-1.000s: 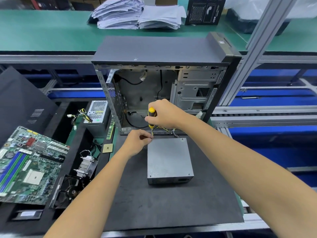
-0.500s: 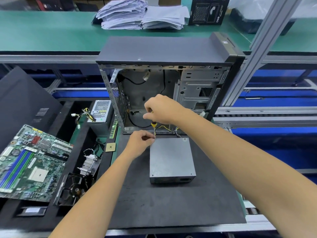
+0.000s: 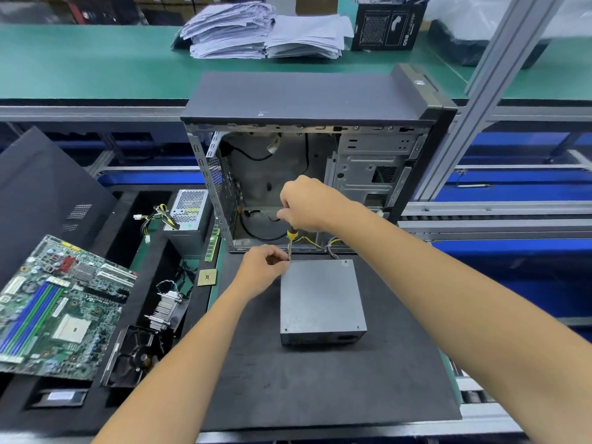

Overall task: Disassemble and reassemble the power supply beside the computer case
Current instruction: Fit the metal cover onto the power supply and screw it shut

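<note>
Meanwhile slid right hand lower over yellow-and-black screwdriver, wrapped tight; kept left hand pinching its tip just below, at far left corner of grey metal power supply box.

Motherboard far left, heatsink and fan beside it — paper stacks behind

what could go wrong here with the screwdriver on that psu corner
1. The screwdriver tip sits right by the left hand fingertips; a slip could likely jab them.
2. The power supply lies loose on the mat, so pushing may shift it.
3. A freed screw could drop out of sight.
</note>
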`<state>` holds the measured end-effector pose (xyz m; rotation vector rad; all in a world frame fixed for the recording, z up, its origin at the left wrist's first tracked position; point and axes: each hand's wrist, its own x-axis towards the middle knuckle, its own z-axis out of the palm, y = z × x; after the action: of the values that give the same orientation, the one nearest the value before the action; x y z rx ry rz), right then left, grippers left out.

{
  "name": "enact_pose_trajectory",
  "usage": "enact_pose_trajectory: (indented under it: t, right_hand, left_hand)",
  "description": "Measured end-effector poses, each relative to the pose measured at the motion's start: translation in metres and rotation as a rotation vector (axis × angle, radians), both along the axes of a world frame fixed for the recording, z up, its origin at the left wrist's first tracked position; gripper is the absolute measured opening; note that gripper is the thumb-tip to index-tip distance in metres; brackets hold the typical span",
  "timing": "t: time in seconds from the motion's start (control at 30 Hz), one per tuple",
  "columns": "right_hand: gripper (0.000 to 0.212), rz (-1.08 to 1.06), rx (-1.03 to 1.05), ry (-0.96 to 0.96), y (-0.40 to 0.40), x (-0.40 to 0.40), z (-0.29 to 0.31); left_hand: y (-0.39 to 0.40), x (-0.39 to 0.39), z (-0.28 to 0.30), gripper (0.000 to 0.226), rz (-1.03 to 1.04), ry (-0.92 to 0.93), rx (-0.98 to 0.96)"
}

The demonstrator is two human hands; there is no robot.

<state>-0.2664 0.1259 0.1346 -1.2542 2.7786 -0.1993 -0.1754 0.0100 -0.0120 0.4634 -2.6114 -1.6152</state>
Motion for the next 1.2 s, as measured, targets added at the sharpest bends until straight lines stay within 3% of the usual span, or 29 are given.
enact_pose_trajectory:
  t: [0.13,0.27,0.4,0.47,0.53,0.73,0.8,0.9,1.0,1.2]
  right_hand:
    - [0.04,0.006,0.082,0.053,0.003,0.001,-0.001]
    - [0.004,0.132,0.13,-0.199,0.002,0.003,0.008]
    - [0.008,0.146,0.113,-0.062,-0.005,0.005,0.012]
    - [0.032,0.109,0.121,0.039,-0.007,0.005,0.009]
    - [0.04,0.071,0.13,0.097,-0.007,0.006,0.006]
    - [0.004,0.139,0.185,-0.159,-0.008,0.008,0.011]
    - [0.009,0.12,0.152,-0.096,-0.008,0.009,0.011]
    - [0.035,0.057,0.126,0.0,-0.008,0.008,0.008]
    - [0.036,0.041,0.149,0.007,-0.008,0.007,0.004]
    - [0.003,0.088,0.205,-0.092,-0.006,0.013,0.006]
  left_hand:
    - [0.001,0.0,0.001,0.008,-0.016,0.004,0.013]
    - [0.001,-0.001,0.0,0.01,-0.015,0.011,-0.004]
    - [0.001,-0.002,0.0,0.01,-0.011,0.002,0.003]
    - [0.001,-0.002,-0.001,0.011,-0.007,-0.001,0.008]
    - [0.001,-0.002,-0.001,0.011,-0.008,0.004,0.007]
    - [0.001,-0.001,-0.002,0.01,-0.01,0.018,0.005]
    - [0.001,0.0,-0.002,0.011,-0.004,0.021,0.014]
    - [0.001,0.001,-0.004,0.011,0.003,0.024,0.022]
    - [0.001,0.002,-0.004,0.011,-0.001,0.024,0.021]
    - [0.002,0.003,-0.005,0.011,-0.002,0.032,-0.002]
